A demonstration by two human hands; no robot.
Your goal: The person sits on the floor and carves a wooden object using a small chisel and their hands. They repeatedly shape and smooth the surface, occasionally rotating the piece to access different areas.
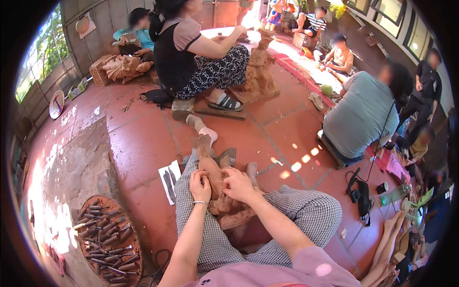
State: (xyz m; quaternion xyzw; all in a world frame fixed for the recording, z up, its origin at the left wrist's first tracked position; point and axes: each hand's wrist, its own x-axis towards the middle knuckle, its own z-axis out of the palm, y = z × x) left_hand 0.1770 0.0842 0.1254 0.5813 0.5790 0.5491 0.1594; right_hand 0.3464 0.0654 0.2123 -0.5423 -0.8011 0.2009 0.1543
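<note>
A reddish-brown wooden carving point(215, 184) rests between my legs, its narrow upper end leaning away from me toward my feet. My left hand point(201, 186) is closed against its left side, with the fingers curled and the thumb near them. On the right side, my right hand point(237, 184) presses bent fingers onto the wood. The fingertips of both hands are partly hidden, and I cannot make out whether a small thing lies under them. The lower part of the carving point(234, 217) shows rough, knobbly shapes below my right wrist.
A white sheet with dark strips point(169, 183) lies left of my leg. A round tray of carving tools point(107, 239) stands at lower left. A person point(201, 52) sits ahead by a large wooden statue point(258, 76); another point(361, 115) sits at right, near a black bag point(364, 201).
</note>
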